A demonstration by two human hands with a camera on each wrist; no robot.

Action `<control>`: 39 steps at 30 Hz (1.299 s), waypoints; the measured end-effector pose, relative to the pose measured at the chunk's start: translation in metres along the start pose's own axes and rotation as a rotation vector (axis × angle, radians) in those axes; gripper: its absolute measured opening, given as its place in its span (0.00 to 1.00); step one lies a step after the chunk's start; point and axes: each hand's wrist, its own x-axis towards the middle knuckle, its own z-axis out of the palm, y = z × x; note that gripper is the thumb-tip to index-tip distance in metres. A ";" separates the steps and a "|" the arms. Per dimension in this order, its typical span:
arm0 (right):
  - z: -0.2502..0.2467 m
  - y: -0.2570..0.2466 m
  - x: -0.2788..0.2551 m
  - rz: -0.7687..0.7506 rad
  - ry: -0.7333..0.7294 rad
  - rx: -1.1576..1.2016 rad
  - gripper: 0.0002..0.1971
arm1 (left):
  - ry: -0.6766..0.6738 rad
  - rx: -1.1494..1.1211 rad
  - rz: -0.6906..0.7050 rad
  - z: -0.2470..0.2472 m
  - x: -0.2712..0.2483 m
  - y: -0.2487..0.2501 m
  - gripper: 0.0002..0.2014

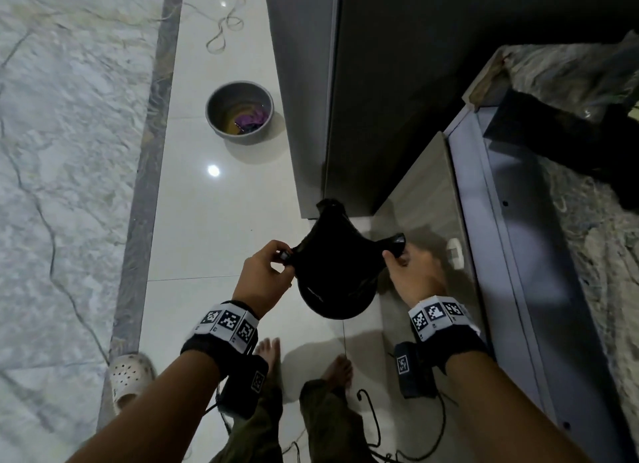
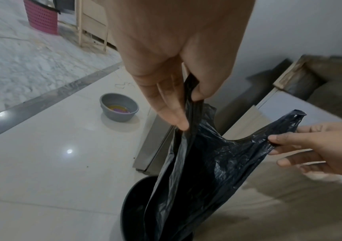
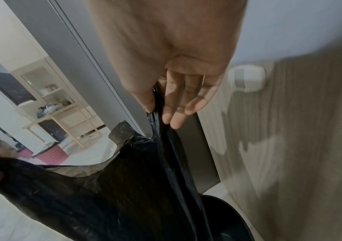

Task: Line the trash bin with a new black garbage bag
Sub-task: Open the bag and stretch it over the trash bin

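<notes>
A black garbage bag [image 1: 333, 251] hangs stretched between my two hands, above a round black trash bin [image 1: 332, 301] on the floor. My left hand [image 1: 273, 260] pinches one handle of the bag between thumb and fingers. My right hand [image 1: 397, 257] pinches the other handle. In the left wrist view the bag [image 2: 203, 163] drops with its lower end inside the bin [image 2: 137, 205], and my left hand [image 2: 186, 112] grips its edge. The right wrist view shows my right hand [image 3: 157, 112] pinching the bag [image 3: 124, 187] over the bin's rim [image 3: 227, 212].
A grey basin [image 1: 239, 111] with liquid and something purple stands on the white tiles further ahead. A dark grey cabinet [image 1: 345, 99] and a wood-look door [image 1: 425, 199] stand right behind the bin. My bare feet [image 1: 269, 352] and a white clog [image 1: 129, 376] are below. A pink basket [image 2: 41, 16] stands far off.
</notes>
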 end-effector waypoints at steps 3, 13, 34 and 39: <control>0.025 0.021 0.018 -0.010 -0.062 -0.028 0.15 | -0.014 0.063 -0.021 0.024 0.019 -0.029 0.08; 0.107 0.094 0.080 0.007 -0.186 -0.177 0.13 | -0.105 0.271 -0.119 0.092 0.080 -0.117 0.12; 0.161 0.111 0.108 -0.444 -0.563 -0.191 0.13 | -0.375 0.837 -0.130 0.119 0.139 -0.195 0.15; 0.164 0.117 0.114 -0.496 -0.699 -0.557 0.14 | -0.345 0.938 -0.130 0.112 0.145 -0.207 0.16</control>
